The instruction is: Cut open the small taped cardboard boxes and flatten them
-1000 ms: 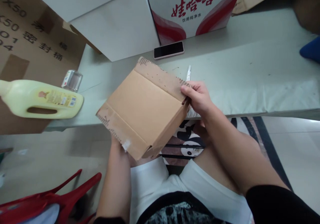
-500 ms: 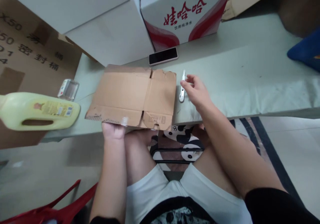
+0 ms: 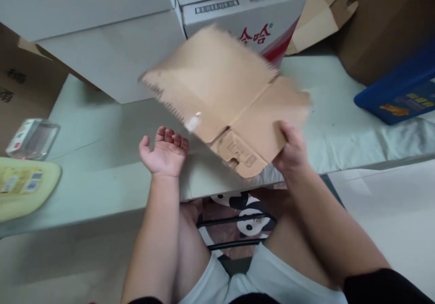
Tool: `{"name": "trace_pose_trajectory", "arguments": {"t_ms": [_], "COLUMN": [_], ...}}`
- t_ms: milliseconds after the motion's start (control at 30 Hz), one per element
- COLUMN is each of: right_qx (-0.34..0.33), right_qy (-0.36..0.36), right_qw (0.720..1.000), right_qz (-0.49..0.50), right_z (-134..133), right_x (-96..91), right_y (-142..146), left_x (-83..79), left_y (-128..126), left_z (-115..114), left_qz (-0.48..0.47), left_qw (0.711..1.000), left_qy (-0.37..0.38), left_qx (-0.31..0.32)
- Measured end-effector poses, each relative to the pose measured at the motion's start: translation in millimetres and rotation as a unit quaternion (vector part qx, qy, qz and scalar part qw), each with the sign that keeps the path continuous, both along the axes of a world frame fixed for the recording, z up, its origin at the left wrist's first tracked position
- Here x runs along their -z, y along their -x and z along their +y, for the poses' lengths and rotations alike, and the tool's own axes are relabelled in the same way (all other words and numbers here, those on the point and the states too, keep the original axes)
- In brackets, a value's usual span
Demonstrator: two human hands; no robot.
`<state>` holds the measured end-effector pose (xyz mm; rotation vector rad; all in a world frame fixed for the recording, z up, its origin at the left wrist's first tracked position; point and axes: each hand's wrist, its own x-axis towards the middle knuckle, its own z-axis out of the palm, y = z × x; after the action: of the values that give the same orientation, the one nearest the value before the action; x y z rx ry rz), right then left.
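A flattened cardboard box (image 3: 217, 77) is held up and tilted over the cloth-covered table, its edges slightly blurred by motion. My right hand (image 3: 292, 150) grips it by its lower right part, the thumb on the upper face and the other fingers mostly hidden beneath. My left hand (image 3: 165, 152) is apart from the cardboard, just left of its lower edge, palm up with the fingers loosely curled and nothing in them. The phone and the white utility knife seen earlier are out of sight now, and the cardboard covers much of that area.
White cartons (image 3: 112, 55) and a red-and-white water carton (image 3: 272, 27) stand along the back of the green table cover (image 3: 112, 159). On the left are a clear plastic box (image 3: 34, 138) and a yellow jug (image 3: 27, 188). A blue package (image 3: 401, 91) lies at the right.
The cardboard has been lifted off the table and turned, moving right. My left hand has let go of it; my right hand has left the utility knife and grips the cardboard. The view has shifted.
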<state>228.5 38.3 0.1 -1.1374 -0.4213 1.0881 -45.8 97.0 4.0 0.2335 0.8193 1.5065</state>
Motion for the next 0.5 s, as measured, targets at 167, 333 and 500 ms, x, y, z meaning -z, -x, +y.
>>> {"name": "trace_pose_trajectory", "arguments": {"t_ms": [167, 333, 500], "right_qx": [0.101, 0.239, 0.194], "right_qy": [0.040, 0.095, 0.108], "right_qw": [0.985, 0.944, 0.947], "right_qz": [-0.132, -0.205, -0.232], "right_z": [-53.5, -87.9, -61.5], "right_x": [-19.6, -39.3, -55.2], "right_y": [-39.6, -83.2, -105.5], "left_x": [-9.5, -14.0, -14.1], "left_y": [4.8, 5.5, 11.6], "left_z": [-1.4, -1.0, -0.1], "left_qz": [-0.033, -0.060, -0.062], "left_qw": [0.999, 0.998, 0.998], "left_qy": [-0.009, -0.010, -0.017], "left_qx": [0.019, 0.028, 0.014]}}
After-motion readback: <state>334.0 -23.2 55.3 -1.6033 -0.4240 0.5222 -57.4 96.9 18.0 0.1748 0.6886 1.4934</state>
